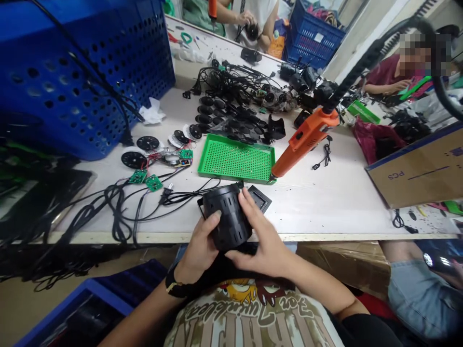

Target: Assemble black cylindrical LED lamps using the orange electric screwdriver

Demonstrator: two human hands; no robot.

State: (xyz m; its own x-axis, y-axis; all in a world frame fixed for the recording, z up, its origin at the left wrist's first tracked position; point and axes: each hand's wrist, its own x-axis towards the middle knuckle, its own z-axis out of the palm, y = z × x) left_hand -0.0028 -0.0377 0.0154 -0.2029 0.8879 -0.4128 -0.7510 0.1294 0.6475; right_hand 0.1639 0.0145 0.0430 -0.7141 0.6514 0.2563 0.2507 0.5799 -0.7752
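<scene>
A black slotted cylindrical housing is held in front of me at the table's front edge. My left hand grips its left side, the thumb pressed on the wall. On the other side, my right hand is wrapped round it, fingers along the upper right and thumb near the bottom. Behind the housing lies a black square frame-like part, partly covered by my right hand. A black cable with a plug runs over the table to the left of the housing.
Beyond the housing sits a green perforated tray holding small screws. An orange electric screwdriver hangs with its tip at the tray's right corner. Green circuit boards, a large blue crate, piled black parts and a cardboard box surround it. Other people sit nearby.
</scene>
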